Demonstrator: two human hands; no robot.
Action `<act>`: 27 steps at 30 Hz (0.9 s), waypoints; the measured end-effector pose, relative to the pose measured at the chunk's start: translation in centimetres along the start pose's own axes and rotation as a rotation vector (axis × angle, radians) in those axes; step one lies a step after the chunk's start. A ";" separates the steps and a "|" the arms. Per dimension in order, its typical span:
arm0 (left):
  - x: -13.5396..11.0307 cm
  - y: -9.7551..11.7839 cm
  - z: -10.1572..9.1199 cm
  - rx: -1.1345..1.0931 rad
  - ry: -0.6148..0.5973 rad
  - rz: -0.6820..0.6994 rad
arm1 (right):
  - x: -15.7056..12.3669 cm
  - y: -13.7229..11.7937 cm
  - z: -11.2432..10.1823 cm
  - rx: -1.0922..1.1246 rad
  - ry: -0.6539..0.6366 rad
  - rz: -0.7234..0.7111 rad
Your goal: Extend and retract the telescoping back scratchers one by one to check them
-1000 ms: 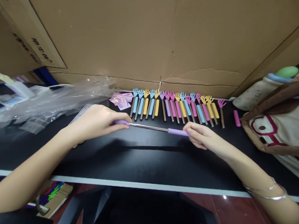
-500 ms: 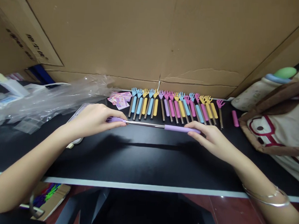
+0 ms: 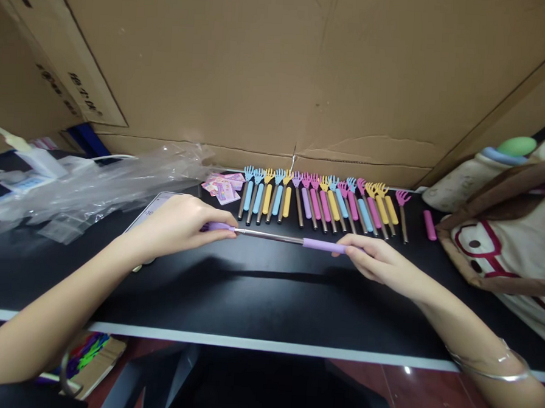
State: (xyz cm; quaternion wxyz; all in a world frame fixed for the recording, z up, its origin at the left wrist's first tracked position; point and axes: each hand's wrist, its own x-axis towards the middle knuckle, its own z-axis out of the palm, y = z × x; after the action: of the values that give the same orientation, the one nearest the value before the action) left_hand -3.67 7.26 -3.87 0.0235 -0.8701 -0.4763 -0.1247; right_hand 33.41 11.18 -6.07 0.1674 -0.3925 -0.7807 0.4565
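Between my hands, above the black table, a purple back scratcher (image 3: 271, 235) with a metal rod is held nearly level. My left hand (image 3: 184, 224) pinches its purple claw end, which the fingers partly hide. My right hand (image 3: 374, 258) is closed around the far end of the purple grip sleeve (image 3: 322, 245). Behind them, a row of back scratcher rods with claw heads (image 3: 300, 199) in blue, yellow, pink and purple lies beside loose coloured grips (image 3: 286, 202). At the row's right end a pink-clawed rod (image 3: 403, 217) lies near a lone pink grip (image 3: 429, 225).
Clear plastic bags (image 3: 118, 181) cover the table's left side, beside small printed cards (image 3: 224, 187). A phone (image 3: 156, 205) lies partly under my left hand. On the right are a bottle (image 3: 456, 180) and a fabric bag (image 3: 517, 241). Cardboard (image 3: 261, 75) stands behind.
My right hand has shifted its hold on the grip, with its fingers now wrapped further around it. The scratcher remains held between both hands. The camera view has moved slightly.
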 end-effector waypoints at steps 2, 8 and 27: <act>0.0 0.0 0.1 0.026 0.006 0.014 | 0.3 0.4 0.0 0.088 -0.057 0.019; 0.1 0.1 0.2 0.023 0.041 0.046 | 0.6 1.1 0.1 0.357 -0.140 0.109; 0.3 0.3 -0.5 -0.166 -0.033 -0.159 | -0.2 -0.4 0.0 -0.268 0.241 -0.169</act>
State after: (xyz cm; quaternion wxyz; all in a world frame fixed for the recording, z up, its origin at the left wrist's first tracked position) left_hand -3.37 7.23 -3.33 -0.0665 -0.8304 -0.5323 -0.1506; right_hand 33.28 10.91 -5.70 0.2435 -0.3960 -0.8391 0.2825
